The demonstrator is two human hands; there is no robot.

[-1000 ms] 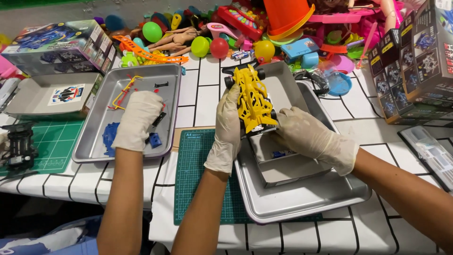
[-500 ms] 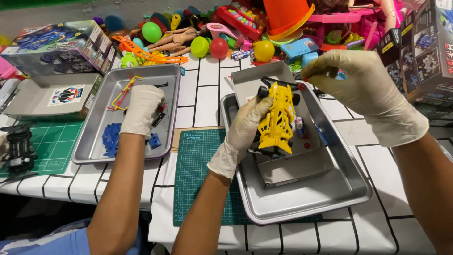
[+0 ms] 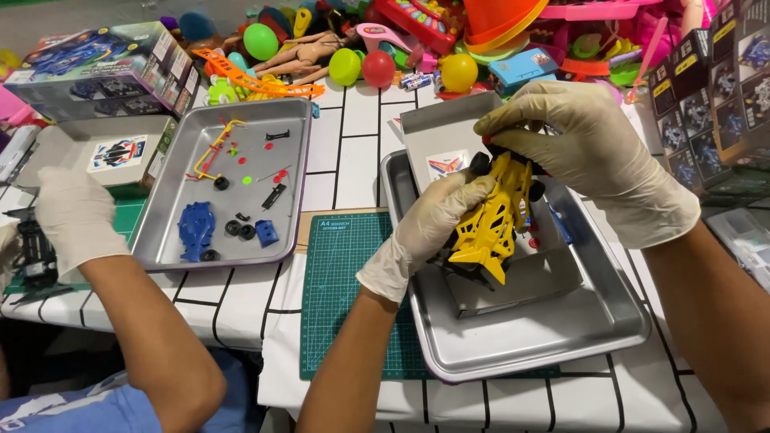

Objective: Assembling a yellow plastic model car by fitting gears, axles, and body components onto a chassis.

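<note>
A yellow toy race car (image 3: 489,224) with black wheels is held tilted above a silver tray (image 3: 561,337). My left hand (image 3: 425,232), in a pale glove, grips the car's side from the left. My right hand (image 3: 585,152), also gloved, closes over the car's far end with its fingertips on the wheels. Under the car, inside the tray, lies a grey box insert (image 3: 529,285) with a sticker sheet (image 3: 445,167) at its far end.
A second tray (image 3: 172,240) on the left holds a blue car body (image 3: 196,228), wheels and small parts. A co-worker's gloved hand (image 3: 72,212) rests by a black chassis (image 3: 32,252). A green cutting mat (image 3: 345,281) lies between trays. Toys (image 3: 361,64) and boxes (image 3: 722,88) crowd the back and right.
My right hand let go, rose, and has come back down onto the car's far end. The co-worker's hand left the left tray and moved left to the black chassis.
</note>
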